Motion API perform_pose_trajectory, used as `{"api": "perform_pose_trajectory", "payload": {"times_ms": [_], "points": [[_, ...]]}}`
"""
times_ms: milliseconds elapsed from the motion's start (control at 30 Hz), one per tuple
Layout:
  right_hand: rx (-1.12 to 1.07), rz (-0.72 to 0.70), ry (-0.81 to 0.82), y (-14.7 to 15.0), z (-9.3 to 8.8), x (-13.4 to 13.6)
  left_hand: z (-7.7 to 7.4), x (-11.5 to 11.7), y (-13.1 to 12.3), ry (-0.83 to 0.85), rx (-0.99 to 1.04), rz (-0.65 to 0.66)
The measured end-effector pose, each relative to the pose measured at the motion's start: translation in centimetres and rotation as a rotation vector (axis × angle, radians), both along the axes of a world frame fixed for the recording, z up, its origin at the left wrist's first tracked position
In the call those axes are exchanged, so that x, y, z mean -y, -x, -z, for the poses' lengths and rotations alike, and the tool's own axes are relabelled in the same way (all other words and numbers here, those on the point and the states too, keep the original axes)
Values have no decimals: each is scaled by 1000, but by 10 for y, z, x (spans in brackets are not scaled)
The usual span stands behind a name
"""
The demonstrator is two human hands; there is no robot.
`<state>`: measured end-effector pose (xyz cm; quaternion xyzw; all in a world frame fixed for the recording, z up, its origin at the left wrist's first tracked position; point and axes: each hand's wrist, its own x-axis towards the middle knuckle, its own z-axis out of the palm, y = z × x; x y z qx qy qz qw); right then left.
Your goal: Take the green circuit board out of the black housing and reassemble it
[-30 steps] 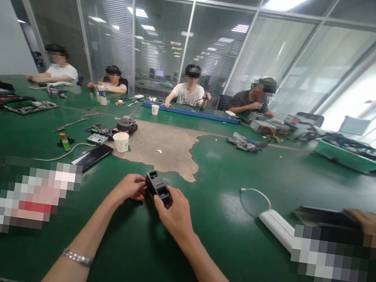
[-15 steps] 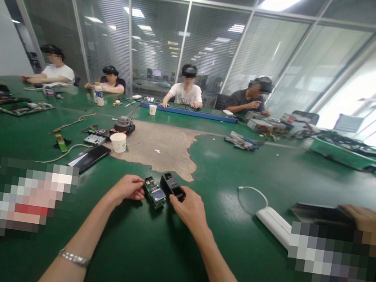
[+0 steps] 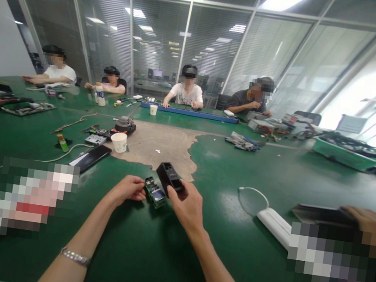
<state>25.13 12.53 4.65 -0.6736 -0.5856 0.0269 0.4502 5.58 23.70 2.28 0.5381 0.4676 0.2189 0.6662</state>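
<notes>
A small green circuit board with a little screen (image 3: 154, 192) lies on the green table (image 3: 247, 168) in front of me. My left hand (image 3: 128, 189) pinches its left end. A black plastic cover (image 3: 169, 177) is held tilted just above and right of the board, with my right hand (image 3: 186, 205) closed on its near end. Board and cover are apart, almost touching.
A paper cup (image 3: 120, 142), a black phone (image 3: 90, 157), cables and small parts lie to the left. A white power strip (image 3: 276, 223) lies to the right, beside a co-worker's hand (image 3: 366, 218). Several people sit along the far edge. A worn brown patch (image 3: 162, 144) marks the table's middle.
The black cover has come off the board: one second ago both hands held one closed black unit. My right hand has since lifted and tilted the cover.
</notes>
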Motion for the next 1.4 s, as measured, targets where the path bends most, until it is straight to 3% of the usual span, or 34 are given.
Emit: {"api": "perform_pose_trajectory", "payload": {"times_ms": [233, 567, 767, 1233, 1400], "points": [[-2, -121, -4, 22, -2, 0, 4, -2, -1, -4, 18, -22], [210, -112, 58, 35, 3, 3, 6, -4, 1, -20, 22, -6], [239, -100, 84, 38, 6, 4, -9, -4, 10, -138, -115, -237], [201, -109, 140, 44, 13, 3, -5, -5, 13, -209, -151, -77], [172, -99, 201, 45, 21, 2, -2, -6, 9, -169, -130, -98]]}}
